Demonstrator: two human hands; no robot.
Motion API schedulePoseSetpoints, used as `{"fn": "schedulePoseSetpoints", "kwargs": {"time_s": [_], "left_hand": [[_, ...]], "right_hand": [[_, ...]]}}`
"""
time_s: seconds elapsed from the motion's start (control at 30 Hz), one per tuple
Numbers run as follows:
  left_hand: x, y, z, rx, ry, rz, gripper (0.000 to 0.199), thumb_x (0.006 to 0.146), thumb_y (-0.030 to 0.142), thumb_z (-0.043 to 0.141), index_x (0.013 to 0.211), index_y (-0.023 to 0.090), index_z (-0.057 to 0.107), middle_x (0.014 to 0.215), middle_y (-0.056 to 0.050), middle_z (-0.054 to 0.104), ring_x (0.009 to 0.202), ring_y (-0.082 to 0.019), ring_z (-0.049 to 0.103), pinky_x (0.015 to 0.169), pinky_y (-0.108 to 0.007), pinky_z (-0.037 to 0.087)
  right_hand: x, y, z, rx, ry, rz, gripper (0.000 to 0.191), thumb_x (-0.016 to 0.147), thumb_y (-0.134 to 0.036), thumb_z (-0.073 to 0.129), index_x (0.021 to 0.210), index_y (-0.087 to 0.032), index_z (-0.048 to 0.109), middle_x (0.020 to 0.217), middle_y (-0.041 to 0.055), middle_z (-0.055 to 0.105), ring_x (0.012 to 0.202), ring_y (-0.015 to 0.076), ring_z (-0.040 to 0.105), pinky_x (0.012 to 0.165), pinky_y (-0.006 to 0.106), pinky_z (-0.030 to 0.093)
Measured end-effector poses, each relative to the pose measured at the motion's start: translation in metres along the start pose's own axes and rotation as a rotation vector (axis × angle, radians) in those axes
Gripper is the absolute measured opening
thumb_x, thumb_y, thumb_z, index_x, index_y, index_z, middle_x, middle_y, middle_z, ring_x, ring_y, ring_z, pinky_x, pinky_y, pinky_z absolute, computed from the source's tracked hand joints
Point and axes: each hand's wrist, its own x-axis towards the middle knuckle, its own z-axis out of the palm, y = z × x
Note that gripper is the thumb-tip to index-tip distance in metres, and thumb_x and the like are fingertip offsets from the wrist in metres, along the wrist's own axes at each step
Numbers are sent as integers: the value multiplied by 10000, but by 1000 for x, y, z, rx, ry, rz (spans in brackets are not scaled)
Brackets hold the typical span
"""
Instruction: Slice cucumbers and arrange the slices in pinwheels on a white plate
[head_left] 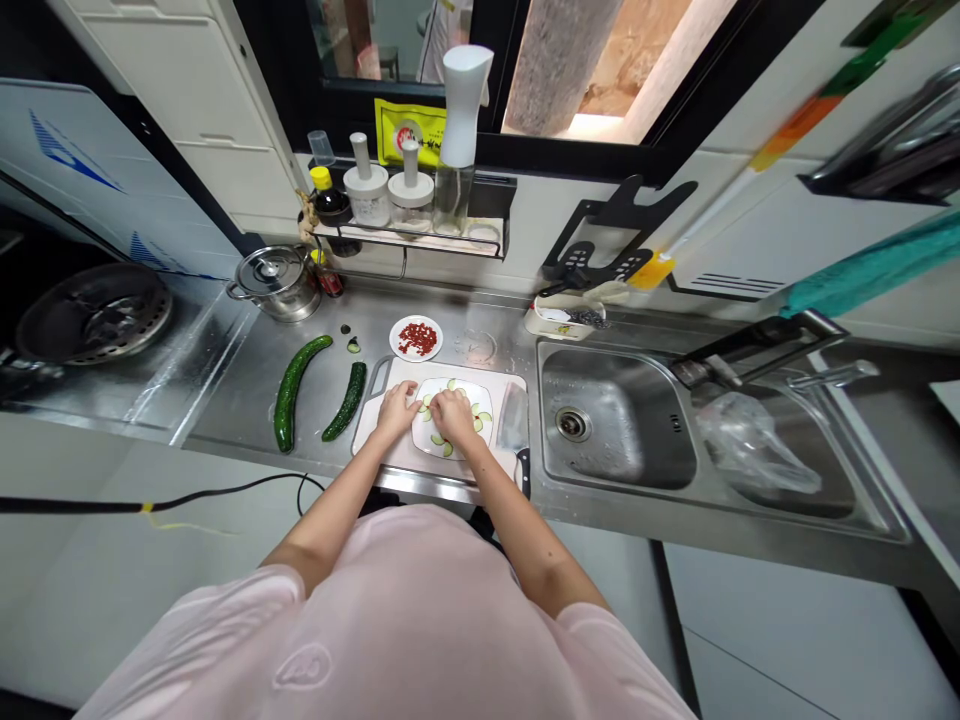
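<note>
Plate [422,438] sits under the right grip [453,417], fingers bunched, can't tell if they're pinching anything; green slices [448,450] ring it. Left grip [396,410] is just left, thumb and fingers apart.

You're in a kitchen. Ahead of you, stainless-steel counter [240,405]; double sink [630,440] and faucet [836,375] on your right. Cookware to your left: dark pan [94,310], lidded steel pot [277,275]. Rack [487,248] below the window [390,45] holds seasoning jars [369,202] and a yellow-capped dark bottle [330,205]. Food prep right before you: chopping board [397,456], plate [426,432] with green slices [484,415], cucumbers [295,392] alongside. Home or commercial, you can't tell from this view.
</note>
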Motion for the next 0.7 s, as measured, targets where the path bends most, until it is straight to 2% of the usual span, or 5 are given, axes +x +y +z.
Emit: {"fn": "schedulePoseSetpoints", "kwargs": {"time_s": [0.7], "left_hand": [[2,4,10,17,-33,-60,420,759,237,636,1166,208,535,909,-39,624,891,-189,574,819,-299,424]], "right_hand": [[2,-3,3,-49,-59,30,210,932,-280,441,929,-180,625,992,94,598,961,226,450,793,321,279]]}}
